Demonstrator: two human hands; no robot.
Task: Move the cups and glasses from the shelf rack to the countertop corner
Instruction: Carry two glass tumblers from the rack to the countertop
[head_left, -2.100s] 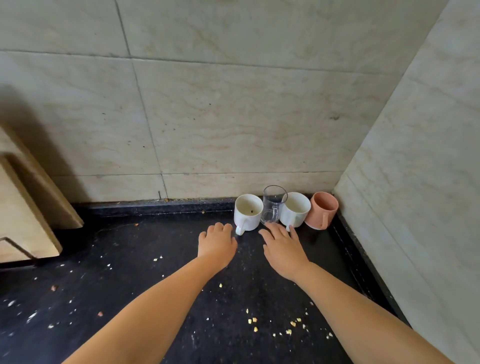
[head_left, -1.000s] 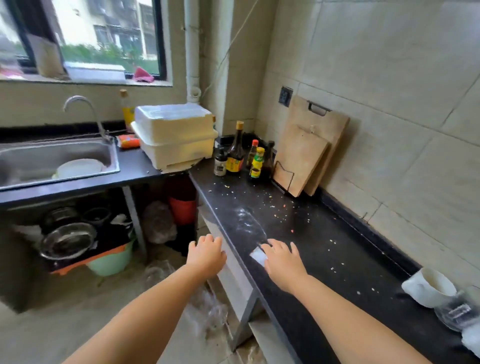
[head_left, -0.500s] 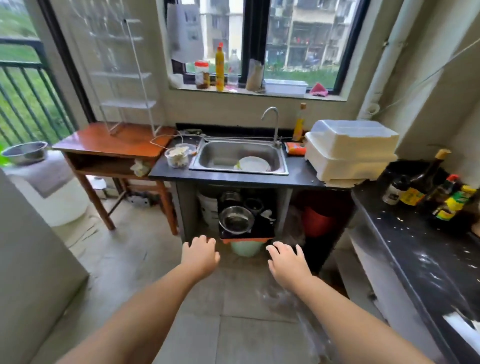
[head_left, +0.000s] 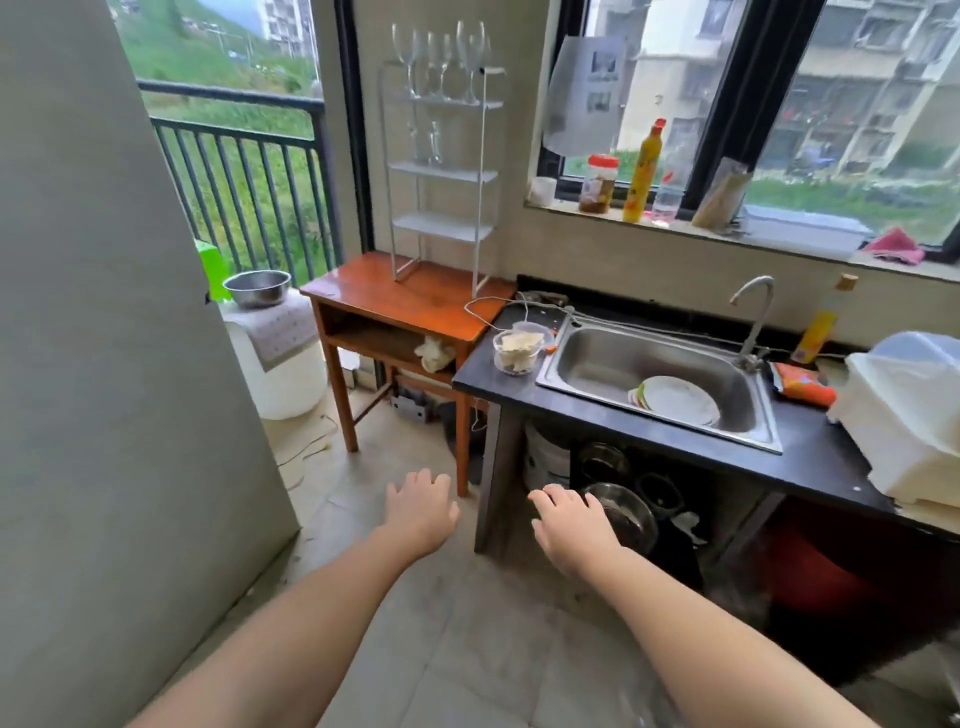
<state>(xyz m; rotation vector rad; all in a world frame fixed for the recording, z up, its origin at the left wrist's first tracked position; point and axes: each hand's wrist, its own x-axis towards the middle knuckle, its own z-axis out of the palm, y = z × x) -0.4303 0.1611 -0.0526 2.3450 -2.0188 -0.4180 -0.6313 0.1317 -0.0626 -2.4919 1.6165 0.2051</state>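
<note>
A white wire shelf rack (head_left: 441, 171) stands on a small wooden table (head_left: 400, 301) beside the window. Several stemmed wine glasses (head_left: 441, 57) stand on its top shelf, and two smaller glasses (head_left: 427, 143) on the shelf below. The two lowest shelves look bare. My left hand (head_left: 421, 512) and my right hand (head_left: 571, 525) reach forward over the floor, fingers relaxed, holding nothing, well short of the rack. The countertop corner with the cups is out of view.
A black counter (head_left: 810, 462) holds a steel sink (head_left: 649, 379) with a plate, a tap and a food bowl (head_left: 519, 351). Pots sit beneath it. A grey wall panel (head_left: 104, 364) fills the left. A white tub carrying a metal bowl (head_left: 257, 288) stands by the balcony railing.
The view has swung left from the countertop corner with the mugs, past the counter and sink, to face the shelf rack. Both hands stay empty and extended.
</note>
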